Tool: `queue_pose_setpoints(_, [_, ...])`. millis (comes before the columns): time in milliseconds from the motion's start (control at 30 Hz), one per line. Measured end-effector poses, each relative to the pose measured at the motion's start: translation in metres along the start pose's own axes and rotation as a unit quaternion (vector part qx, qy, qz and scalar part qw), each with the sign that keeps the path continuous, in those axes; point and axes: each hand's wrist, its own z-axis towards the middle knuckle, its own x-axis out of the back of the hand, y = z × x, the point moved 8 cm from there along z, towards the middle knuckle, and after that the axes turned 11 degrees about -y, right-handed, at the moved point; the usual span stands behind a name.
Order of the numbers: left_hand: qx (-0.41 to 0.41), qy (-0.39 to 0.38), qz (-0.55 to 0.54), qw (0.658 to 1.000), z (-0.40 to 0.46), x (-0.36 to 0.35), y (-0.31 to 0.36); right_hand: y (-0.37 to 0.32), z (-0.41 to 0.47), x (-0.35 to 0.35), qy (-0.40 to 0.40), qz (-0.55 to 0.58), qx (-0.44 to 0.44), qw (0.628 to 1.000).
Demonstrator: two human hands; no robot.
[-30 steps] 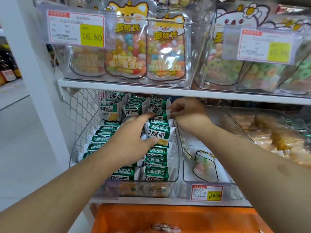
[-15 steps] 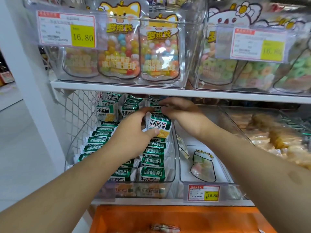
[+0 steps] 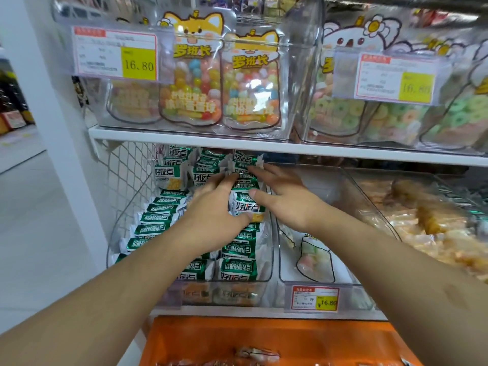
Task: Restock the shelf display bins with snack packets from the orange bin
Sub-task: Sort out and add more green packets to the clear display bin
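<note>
Both hands work in the clear bin: the left hand and the right hand hold one green packet between them, fingers spread; the shelf board hangs just above, the orange bin below.

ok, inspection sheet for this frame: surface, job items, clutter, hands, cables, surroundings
Surface: white shelf carries clear bins above; a lower shelf holds more bins.
Job's things: green snack packets stand in rows in the left clear bin; orange bin sits below, a few packets visible in it.
Clutter: nearly empty middle bin holds one candy pouch; price tag on its front.
Grippers: left hand and right hand both touch one upright packet; the grip itself is unclear.
Cables: nothing seen.
Surroundings: candy pouches in the upper bins, wire mesh panel at left.
</note>
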Motion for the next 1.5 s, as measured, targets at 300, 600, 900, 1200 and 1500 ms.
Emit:
queue_pose_setpoints(300, [0.002, 0.006, -0.019, 1.0, -0.011, 0.007, 0.001, -0.004, -0.023, 0.004, 0.019, 0.061, 0.024, 0.998])
queue_pose_setpoints(600, [-0.058, 0.036, 0.011, 0.998, -0.081, 0.012, 0.043, -0.019, -0.111, 0.017, 0.059, 0.099, 0.04, 0.992])
queue_pose_setpoints(900, [-0.107, -0.038, -0.055, 0.992, -0.187, -0.113, 0.107, 0.045, -0.291, -0.021, 0.064, 0.167, -0.004, 0.984])
queue_pose_setpoints(1200, [-0.024, -0.241, -0.087, 0.966, -0.216, -0.308, 0.098, 0.215, -0.394, -0.123, -0.064, 0.174, -0.291, 0.939])
queue_pose_setpoints(1500, [0.017, -0.331, -0.06, 0.942, -0.187, -0.412, 0.064, 0.331, -0.401, -0.232, -0.29, 0.079, -0.357, 0.884])
